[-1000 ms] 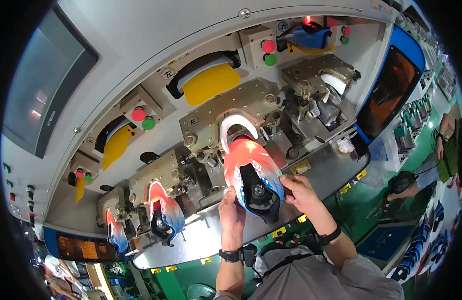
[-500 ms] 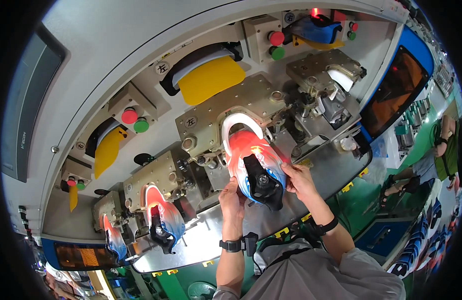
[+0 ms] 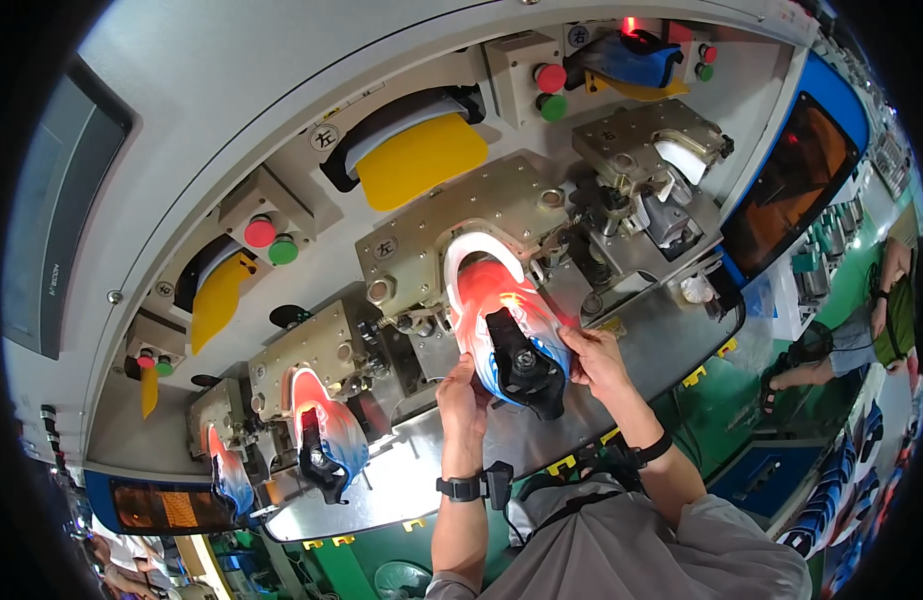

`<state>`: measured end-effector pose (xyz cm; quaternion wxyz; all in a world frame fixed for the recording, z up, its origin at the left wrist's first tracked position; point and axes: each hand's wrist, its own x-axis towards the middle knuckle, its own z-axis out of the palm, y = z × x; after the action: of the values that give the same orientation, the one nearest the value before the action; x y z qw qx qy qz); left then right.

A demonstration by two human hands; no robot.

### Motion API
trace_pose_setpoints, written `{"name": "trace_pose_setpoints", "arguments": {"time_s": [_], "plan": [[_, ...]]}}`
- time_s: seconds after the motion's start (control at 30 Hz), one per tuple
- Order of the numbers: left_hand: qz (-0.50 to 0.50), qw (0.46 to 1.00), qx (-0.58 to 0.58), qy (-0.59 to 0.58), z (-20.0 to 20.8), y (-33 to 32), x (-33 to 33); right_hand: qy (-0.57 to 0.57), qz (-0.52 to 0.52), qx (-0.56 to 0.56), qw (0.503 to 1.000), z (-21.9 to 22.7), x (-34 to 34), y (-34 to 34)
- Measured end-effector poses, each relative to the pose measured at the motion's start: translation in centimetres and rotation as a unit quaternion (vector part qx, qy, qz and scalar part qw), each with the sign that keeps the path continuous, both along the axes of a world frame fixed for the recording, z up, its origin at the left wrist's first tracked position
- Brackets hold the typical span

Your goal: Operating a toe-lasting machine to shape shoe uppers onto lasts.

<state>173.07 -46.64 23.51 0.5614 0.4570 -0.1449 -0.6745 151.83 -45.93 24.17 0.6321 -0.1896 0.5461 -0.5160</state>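
A shoe upper (image 3: 482, 310), red at the toe and blue toward the heel, sits with its toe against a metal forming plate (image 3: 462, 205). A white rim curves around its toe, and red light falls on it. My left hand (image 3: 462, 393) grips the upper's left edge, thumb on top. On the opposite edge, my right hand (image 3: 595, 360) holds it between thumb and fingers. A black tongue piece (image 3: 527, 365) lies in the upper's opening, toward me. The fingers beneath the upper are partly hidden.
Two similar uppers (image 3: 327, 435) (image 3: 231, 475) rest at stations to the left. Red buttons (image 3: 261, 231) and green buttons (image 3: 283, 250) sit on boxes along the machine's back wall. Yellow flaps (image 3: 422, 165) hang above the stations. A person (image 3: 862, 330) is at the far right.
Both hands keep their hold on the upper, almost unmoved. The view has shifted very slightly.
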Motion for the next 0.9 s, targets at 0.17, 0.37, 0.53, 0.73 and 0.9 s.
{"name": "trace_pose_setpoints", "arguments": {"time_s": [0.17, 0.37, 0.53, 0.73, 0.9], "plan": [[0.003, 1.0, 0.002, -0.007, -0.5, 0.0, 0.1, 0.003, 0.002, -0.003, 1.0, -0.4, -0.2, -0.2], [-0.028, 0.999, -0.011, -0.022, -1.4, -0.2, 0.7, -0.002, 0.001, -0.032, 0.999, -0.7, -0.3, -0.2], [-0.017, 0.999, 0.002, -0.034, -1.3, 0.0, 0.7, 0.0, 0.016, -0.013, 1.0, -0.5, -0.3, -0.1], [-0.021, 0.999, 0.008, -0.029, -2.0, -0.1, 1.2, -0.005, 0.028, -0.013, 1.0, -1.7, -0.3, -0.3], [-0.021, 0.999, 0.021, -0.022, -2.9, -0.5, 1.1, -0.014, 0.025, -0.026, 0.999, -2.6, -0.2, -0.7]]}}
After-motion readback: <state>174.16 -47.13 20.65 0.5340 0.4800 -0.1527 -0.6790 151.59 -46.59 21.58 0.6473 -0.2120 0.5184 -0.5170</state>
